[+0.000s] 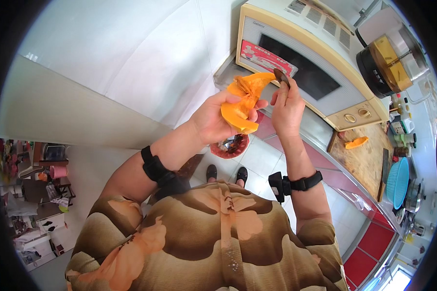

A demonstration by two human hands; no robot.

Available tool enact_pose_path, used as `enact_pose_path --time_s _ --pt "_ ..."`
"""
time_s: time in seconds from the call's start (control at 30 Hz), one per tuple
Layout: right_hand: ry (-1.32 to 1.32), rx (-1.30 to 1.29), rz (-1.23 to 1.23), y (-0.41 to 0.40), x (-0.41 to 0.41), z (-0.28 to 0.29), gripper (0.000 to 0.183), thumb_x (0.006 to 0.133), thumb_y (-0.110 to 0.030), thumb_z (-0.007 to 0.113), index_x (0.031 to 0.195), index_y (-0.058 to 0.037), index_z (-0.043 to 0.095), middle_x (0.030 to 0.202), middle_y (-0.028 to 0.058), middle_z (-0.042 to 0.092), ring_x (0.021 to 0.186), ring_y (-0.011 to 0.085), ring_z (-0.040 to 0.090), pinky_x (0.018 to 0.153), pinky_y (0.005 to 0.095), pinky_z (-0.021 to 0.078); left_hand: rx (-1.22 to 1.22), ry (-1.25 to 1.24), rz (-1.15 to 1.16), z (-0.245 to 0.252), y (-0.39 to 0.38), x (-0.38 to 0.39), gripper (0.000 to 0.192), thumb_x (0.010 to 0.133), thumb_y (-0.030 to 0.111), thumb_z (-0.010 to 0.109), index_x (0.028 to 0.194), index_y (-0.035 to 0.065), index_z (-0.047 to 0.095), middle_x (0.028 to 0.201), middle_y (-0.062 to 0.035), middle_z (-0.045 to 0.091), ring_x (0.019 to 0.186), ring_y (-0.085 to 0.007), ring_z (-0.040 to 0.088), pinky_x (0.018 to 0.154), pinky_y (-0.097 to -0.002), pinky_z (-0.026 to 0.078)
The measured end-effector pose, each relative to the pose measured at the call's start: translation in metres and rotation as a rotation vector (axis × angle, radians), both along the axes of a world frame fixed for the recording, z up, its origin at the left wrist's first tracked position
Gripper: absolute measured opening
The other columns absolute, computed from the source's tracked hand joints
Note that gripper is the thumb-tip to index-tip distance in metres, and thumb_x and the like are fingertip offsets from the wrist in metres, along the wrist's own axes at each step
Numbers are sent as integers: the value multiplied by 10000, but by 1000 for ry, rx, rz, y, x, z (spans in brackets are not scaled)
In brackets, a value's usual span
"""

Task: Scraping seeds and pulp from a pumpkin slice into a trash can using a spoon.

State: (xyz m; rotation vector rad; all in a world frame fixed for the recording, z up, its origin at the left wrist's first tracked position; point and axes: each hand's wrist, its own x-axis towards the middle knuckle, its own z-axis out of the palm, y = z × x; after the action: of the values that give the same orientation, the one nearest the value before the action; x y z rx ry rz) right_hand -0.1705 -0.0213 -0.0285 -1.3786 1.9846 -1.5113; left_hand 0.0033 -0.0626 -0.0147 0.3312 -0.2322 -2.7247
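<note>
My left hand (pixel 213 118) grips a curved wedge of orange pumpkin (pixel 253 89) from below, its thumb on the hollow inner side. Stringy pulp clings to the upper left part of that hollow. A small, dark, rounded metal tool (pixel 281 77), which looks like a spoon, is held in my right hand (pixel 289 109). Its rounded end meets the wedge's upper right tip. Fingers hide the rest of the tool. Beneath my hands, a red waste bin (pixel 243 150) with refuse inside stands on the floor.
A Galanz microwave oven (pixel 298 62) sits on the counter just beyond my hands, with a glass-and-black appliance (pixel 382 67) on top. To the right, a wooden cutting board (pixel 360 160) bears a pumpkin strip (pixel 357 142). Beside it is a blue plastic basket (pixel 397 183). A white wall (pixel 156 47) rises at left.
</note>
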Motion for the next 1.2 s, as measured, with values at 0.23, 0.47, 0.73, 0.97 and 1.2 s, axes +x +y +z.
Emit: enact_pose_path --time_s 0.23,0.47,0.73,0.97,1.2 --pt "39 -32 -9 1 2 -1 269 964 -163 437 1139 -7 570 557 35 507 507 100 473 501 264 404 -54 49 -32 2 3 2 510 840 143 496 1327 86 356 1144 -184 536 846 -219 561 820 -374 475" --pt "-35 0 -29 1 7 1 248 952 -134 457 1143 -38 582 573 99 545 507 198 546 531 330 454 -45 58 -29 6 5 3 485 838 134 494 1304 77 374 1119 -178 541 828 -212 551 798 -368 476" --pt "-199 -79 -19 -1 10 -2 253 972 -154 429 1109 -7 582 553 39 513 494 112 485 489 279 418 9 95 -56 6 4 1 472 820 117 511 1277 74 400 1085 -169 544 798 -194 533 765 -331 475" --pt "-272 -104 81 6 -1 0 234 982 -167 423 1073 -14 575 567 0 490 498 76 440 464 244 369 52 89 -69 12 5 5 473 800 92 528 1257 56 411 1066 -183 527 767 -182 506 696 -273 483" --pt "-435 -91 195 16 -4 5 239 993 -169 408 1109 -30 564 570 -30 447 492 43 384 451 213 328 99 103 -81 11 3 7 451 802 75 527 1239 34 424 1049 -176 527 759 -191 515 664 -262 494"
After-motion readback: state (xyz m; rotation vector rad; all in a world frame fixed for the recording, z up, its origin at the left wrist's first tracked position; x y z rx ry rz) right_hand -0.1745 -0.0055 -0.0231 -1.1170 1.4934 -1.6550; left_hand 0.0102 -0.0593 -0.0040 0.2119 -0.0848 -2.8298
